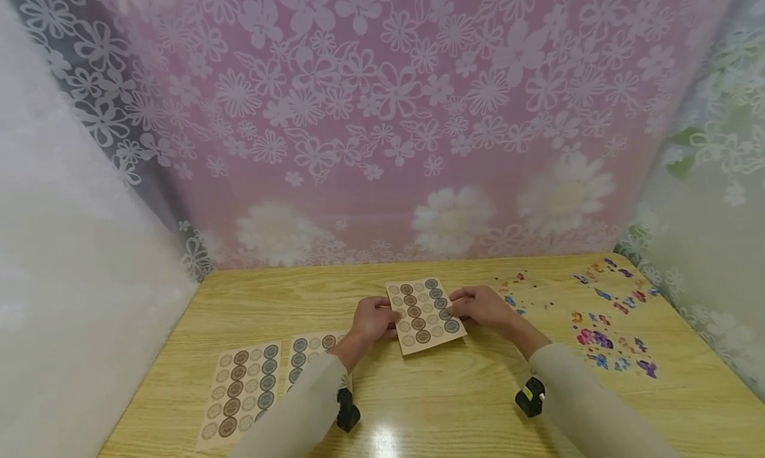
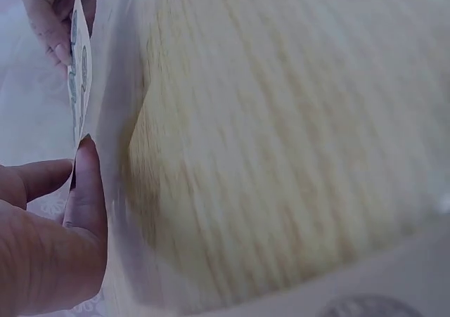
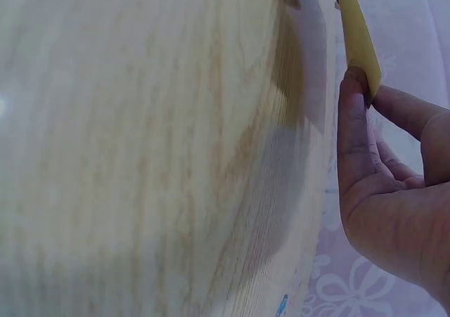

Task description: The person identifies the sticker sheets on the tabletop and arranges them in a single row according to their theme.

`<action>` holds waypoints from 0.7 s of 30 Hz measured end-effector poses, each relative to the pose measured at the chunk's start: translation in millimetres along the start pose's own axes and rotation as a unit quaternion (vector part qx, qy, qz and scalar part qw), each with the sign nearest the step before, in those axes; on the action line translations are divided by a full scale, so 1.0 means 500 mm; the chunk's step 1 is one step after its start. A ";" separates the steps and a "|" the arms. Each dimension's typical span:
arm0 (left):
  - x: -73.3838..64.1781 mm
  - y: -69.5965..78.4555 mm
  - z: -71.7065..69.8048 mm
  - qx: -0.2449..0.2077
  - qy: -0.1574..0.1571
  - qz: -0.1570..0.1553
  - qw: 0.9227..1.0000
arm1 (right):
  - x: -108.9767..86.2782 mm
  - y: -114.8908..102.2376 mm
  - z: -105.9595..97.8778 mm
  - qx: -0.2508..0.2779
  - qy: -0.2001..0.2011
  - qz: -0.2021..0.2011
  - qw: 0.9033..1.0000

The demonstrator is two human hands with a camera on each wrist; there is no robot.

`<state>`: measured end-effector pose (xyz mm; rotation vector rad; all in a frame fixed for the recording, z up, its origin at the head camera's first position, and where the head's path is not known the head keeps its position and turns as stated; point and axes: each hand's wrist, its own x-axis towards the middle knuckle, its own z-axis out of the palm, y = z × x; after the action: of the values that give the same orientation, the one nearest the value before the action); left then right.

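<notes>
Between both hands is a tan sheet of round stickers point(image 1: 424, 312), printed in columns of brown, grey and pale circles. My left hand point(image 1: 374, 318) pinches its left edge, the thumb on the printed face. On the opposite edge, my right hand point(image 1: 481, 306) pinches it between thumb and fingers. The left wrist view shows the sheet point(image 2: 81, 85) nearly edge-on, its near end between thumb and finger. From the right wrist, the plain tan back of the sheet point(image 3: 360, 39) shows above the thumb and fingertip.
Two similar sticker sheets lie at the left of the wooden table point(image 1: 454, 398): one sheet point(image 1: 242, 391) in full view, another sheet point(image 1: 307, 345) partly under the left forearm. Small colourful butterfly-like pieces point(image 1: 597, 338) are scattered at the right. A flowered curtain point(image 1: 382, 146) hangs behind.
</notes>
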<state>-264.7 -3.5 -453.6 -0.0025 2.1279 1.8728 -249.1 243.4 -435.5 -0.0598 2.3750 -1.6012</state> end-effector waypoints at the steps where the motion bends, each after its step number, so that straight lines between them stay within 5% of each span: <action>1: -0.004 0.000 -0.001 -0.003 0.000 0.003 1.000 | -0.002 0.000 0.002 0.008 0.000 0.000 1.000; 13: -0.057 -0.004 -0.033 0.032 -0.011 0.069 0.997 | -0.051 -0.017 0.045 0.072 0.022 -0.034 0.997; 21: -0.089 -0.012 -0.057 0.038 -0.020 0.078 0.996 | -0.081 -0.026 0.077 0.071 0.002 -0.044 0.997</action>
<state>-227.3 -40.8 -446.1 0.2231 2.2277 1.8559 -202.0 211.4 -428.8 -0.1336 2.2847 -1.8068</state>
